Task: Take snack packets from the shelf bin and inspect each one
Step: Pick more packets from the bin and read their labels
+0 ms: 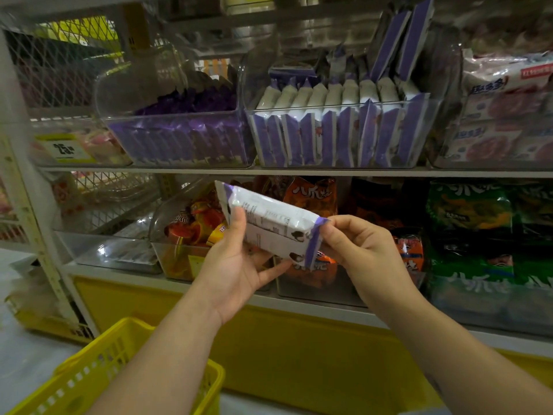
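Holding one white-and-purple snack packet (pixel 269 223) between two hands, the person has it tilted in front of the lower shelf, below the one clear bin (pixel 338 108) where about nine like packets stand upright in the front row. The packet lies across the curled fingers of the left hand (pixel 236 265), whose thumb presses on its printed face. The right hand (pixel 362 250) pinches the purple end seal between thumb and bent forefinger, its other fingers curled; one yellow basket (pixel 98 363) sits lower left.
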Tool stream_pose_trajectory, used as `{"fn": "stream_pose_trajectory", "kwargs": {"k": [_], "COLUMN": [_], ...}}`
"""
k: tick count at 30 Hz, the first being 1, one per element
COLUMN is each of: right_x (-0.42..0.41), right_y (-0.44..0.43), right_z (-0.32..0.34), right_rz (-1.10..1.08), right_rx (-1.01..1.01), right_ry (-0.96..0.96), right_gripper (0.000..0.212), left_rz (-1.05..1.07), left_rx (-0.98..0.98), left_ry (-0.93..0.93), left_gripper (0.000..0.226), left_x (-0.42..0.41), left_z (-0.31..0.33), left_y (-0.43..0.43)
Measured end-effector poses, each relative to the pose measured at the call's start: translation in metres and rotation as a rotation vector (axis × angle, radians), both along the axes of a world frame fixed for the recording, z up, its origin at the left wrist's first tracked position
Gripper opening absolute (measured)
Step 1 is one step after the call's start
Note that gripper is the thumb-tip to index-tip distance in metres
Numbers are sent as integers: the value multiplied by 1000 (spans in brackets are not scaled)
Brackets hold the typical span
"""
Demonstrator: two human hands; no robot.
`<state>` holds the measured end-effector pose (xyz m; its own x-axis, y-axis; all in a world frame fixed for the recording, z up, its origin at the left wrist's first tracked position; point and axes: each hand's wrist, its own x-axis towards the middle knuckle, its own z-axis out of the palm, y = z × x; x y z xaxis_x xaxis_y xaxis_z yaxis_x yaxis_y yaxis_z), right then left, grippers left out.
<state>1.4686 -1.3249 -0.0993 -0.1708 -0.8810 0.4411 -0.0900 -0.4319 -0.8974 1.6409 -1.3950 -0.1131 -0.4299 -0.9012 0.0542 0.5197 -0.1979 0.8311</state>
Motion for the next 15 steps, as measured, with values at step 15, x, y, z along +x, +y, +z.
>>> {"fn": "stream_pose_trajectory", "kwargs": {"k": [15], "right_x": [7], "right_y": [3], "right_z": [-1], "right_rz": [52], "right_rx": [-7], "right_ry": [129], "right_gripper": [15], "left_rz": [-64], "left_rx": [1], "left_ry": [-64], "left_gripper": [57], "left_x": [-7], "left_z": [-3], "left_y": [4]}}
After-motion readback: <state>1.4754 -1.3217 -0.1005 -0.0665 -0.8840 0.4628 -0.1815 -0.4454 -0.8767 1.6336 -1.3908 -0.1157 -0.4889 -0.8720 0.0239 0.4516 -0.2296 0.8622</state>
